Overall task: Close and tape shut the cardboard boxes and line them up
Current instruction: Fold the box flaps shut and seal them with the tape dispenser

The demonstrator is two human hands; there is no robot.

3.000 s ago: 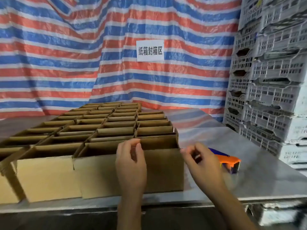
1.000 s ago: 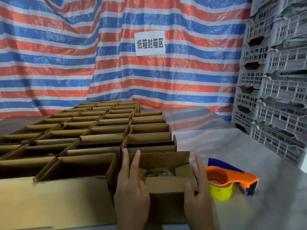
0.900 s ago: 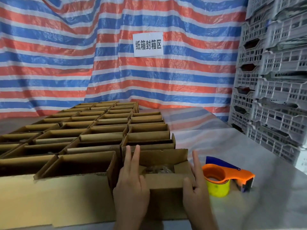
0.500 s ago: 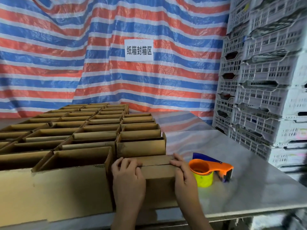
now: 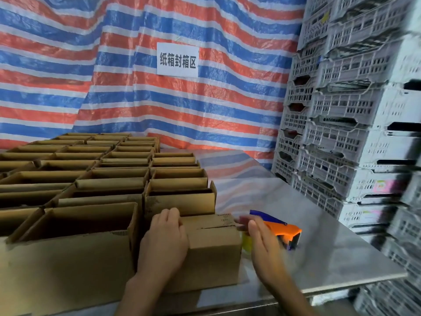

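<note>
A small cardboard box [image 5: 211, 249] stands at the table's front edge with its top flaps folded down. My left hand [image 5: 165, 241] lies over its left top corner and presses the flaps flat. My right hand [image 5: 260, 242], blurred and with fingers spread, is off the box, just right of it. It hovers in front of the orange tape dispenser [image 5: 284, 232], whose yellow roll is partly hidden behind the hand. I cannot tell whether the hand touches the dispenser.
Several rows of open cardboard boxes [image 5: 109, 179] fill the steel table's [image 5: 319, 254] left and middle. White plastic crates [image 5: 355, 133] are stacked high along the right. A striped tarp with a paper sign [image 5: 177, 60] hangs behind.
The box flaps went from open to folded shut under both hands. My right hand has now left the box and moved right toward the tape dispenser; my left hand stays on top.
</note>
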